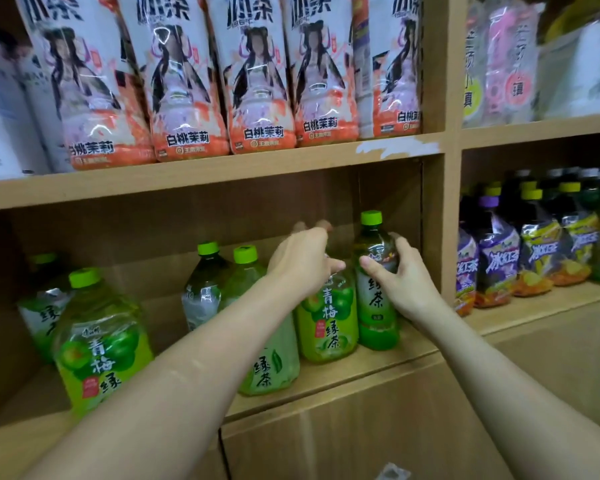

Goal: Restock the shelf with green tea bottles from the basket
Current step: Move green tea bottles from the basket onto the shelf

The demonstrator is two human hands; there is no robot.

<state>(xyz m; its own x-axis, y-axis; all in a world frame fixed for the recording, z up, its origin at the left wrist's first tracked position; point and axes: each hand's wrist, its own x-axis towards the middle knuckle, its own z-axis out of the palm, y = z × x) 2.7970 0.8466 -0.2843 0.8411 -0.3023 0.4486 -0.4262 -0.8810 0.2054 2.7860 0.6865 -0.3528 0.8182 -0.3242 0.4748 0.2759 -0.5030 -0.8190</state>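
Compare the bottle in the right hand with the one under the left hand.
The right hand grips the green tea bottle, cap showing; the left hand hides the top of the plum green tea bottle. The green tea bottle's label is pale; the plum one's is bright green with fruit. Both stand upright on the shelf.

Both bare forearms reach forward and up, the left from the lower left, the right from the lower right, and the hands meet close together near the right end of the shelf point(409, 344). The left hand point(302, 261) shows its back, with blurred fingers point(312, 226) stretched forward and the thumb pointing towards the other hand; any contact is hidden. The right hand point(400, 275) grips an upright green tea bottle point(374, 299), thumb across its front, fingers curled round its right side.
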